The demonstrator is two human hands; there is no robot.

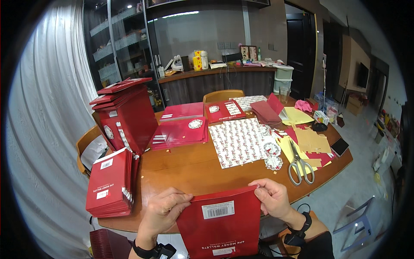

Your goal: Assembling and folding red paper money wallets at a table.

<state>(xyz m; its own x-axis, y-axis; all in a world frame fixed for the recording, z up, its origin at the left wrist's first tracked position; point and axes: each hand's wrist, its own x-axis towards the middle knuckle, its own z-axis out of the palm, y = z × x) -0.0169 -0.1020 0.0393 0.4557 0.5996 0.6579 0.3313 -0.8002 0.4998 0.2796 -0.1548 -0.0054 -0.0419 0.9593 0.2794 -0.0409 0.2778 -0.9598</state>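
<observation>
A glossy, bright red rectangular packet (221,228) hangs between the two hands at the near edge of the table, in front of the person's body. Its face is smooth and flat, with a white barcode label (218,210) near the top and a line of pale print above a small white patch (224,251) lower down. The left hand (167,208) pinches the upper left corner between thumb and bent fingers; the right hand (274,199) grips the upper right corner, its fingers closed on the edge. A black strap with a boxy device sits on each wrist.

The brown wooden table (185,170) has a smooth, slightly shiny top. To the left, a neat stack of similar red packets (105,177) leans a little, white bits showing along its side, just beside a tall, shiny red box-shaped pile (136,114). Toward the right lie a white paper sheet with a repeating red-and-dark pattern (235,144), lacy-edged round cutouts (271,150), a torn-edged piece of tan card (312,140) and grey-handled metal scissors (296,156).

The packet's bottom runs down to the lower rim of the view, and the fingertips behind it are hidden. The finest label print is too small to make out, and goods inside the dark glass cabinet (123,41) are indistinct.
</observation>
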